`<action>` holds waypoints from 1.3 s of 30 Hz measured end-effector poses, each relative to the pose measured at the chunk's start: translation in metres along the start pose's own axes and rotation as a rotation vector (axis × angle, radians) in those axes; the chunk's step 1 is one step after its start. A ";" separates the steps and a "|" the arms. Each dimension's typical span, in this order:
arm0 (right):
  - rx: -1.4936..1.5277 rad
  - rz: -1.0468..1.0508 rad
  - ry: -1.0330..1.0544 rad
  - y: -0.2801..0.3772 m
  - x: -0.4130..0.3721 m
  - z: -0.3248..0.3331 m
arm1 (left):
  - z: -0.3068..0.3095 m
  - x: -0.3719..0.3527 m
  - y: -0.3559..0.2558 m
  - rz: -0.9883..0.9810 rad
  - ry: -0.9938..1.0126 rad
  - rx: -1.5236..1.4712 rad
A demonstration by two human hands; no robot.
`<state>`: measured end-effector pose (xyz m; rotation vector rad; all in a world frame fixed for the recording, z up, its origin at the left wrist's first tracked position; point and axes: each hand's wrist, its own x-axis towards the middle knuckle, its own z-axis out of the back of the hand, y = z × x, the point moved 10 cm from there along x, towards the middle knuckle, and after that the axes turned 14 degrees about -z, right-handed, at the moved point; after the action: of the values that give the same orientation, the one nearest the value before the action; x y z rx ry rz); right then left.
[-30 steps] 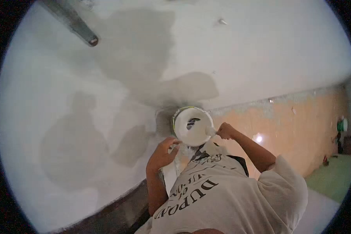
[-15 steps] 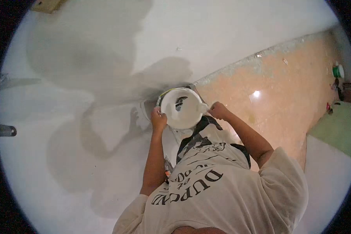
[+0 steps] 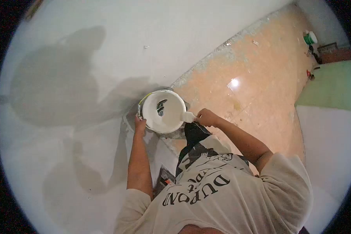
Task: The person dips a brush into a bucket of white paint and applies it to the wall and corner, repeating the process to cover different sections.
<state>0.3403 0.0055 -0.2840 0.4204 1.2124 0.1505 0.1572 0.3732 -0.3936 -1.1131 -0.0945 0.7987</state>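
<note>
A round white bucket stands in the centre of the view, its inside coated white, with a dark patch near the bottom. My left hand grips the bucket's left rim, fingers closed over the edge. At the opposite side, my right hand is closed around the handle of what looks like a paintbrush. Its broad head, covered in white, rests against the right rim. The fingers of the right hand hide most of the handle.
A white wall with shadows on it fills the left and top. Orange tiled floor, splattered along the wall's foot, stretches to the right. A white and green bucket stands far off, near a pale green panel.
The bucket and both hands have shifted left in view, and the floor shows more. The brush head has come round against the bucket's right rim, still in my right hand.
</note>
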 end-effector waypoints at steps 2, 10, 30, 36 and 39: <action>0.010 0.000 -0.025 -0.015 -0.003 -0.008 | 0.011 -0.003 -0.009 -0.001 -0.043 0.164; 0.308 0.051 -0.063 -0.069 -0.037 -0.002 | -0.013 -0.018 -0.080 -0.113 -0.217 0.156; -0.100 0.545 -0.418 -0.021 -0.173 0.028 | -0.060 -0.143 -0.269 -0.074 -0.019 -0.434; -0.196 0.701 -0.733 0.055 -0.176 0.019 | -0.046 -0.180 -0.320 -0.130 0.071 -0.430; -0.291 0.671 -0.748 0.080 -0.156 0.004 | -0.035 -0.198 -0.328 -0.160 0.073 -0.444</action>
<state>0.2975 0.0252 -0.1150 0.5484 0.2722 0.6733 0.2018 0.1590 -0.0774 -1.5309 -0.3067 0.6062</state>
